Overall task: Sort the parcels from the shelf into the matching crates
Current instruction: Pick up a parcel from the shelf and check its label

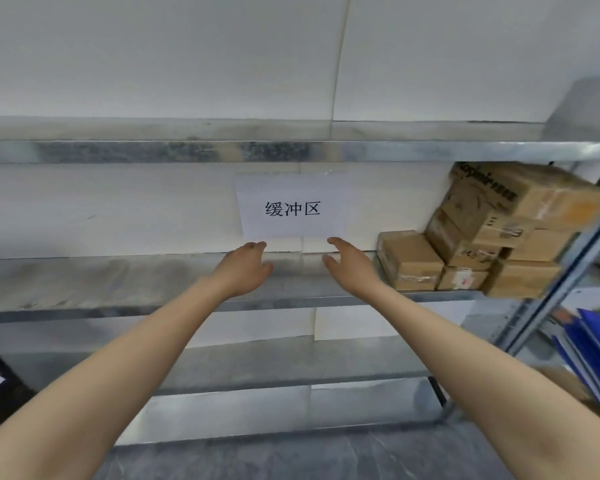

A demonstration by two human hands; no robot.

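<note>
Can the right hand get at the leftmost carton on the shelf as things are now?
Probably yes. The right hand is empty, and only bare shelf lies between it and the leftmost carton, whose left side stands free.

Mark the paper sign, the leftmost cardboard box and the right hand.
paper sign [291,208], head view, on the printed characters.
leftmost cardboard box [411,261], head view, near its middle.
right hand [352,263], head view, back of the hand.

Metal shelving [291,152] against white wall [153,64]; paper sign [291,206] on wall; grey floor [291,459].
</note>
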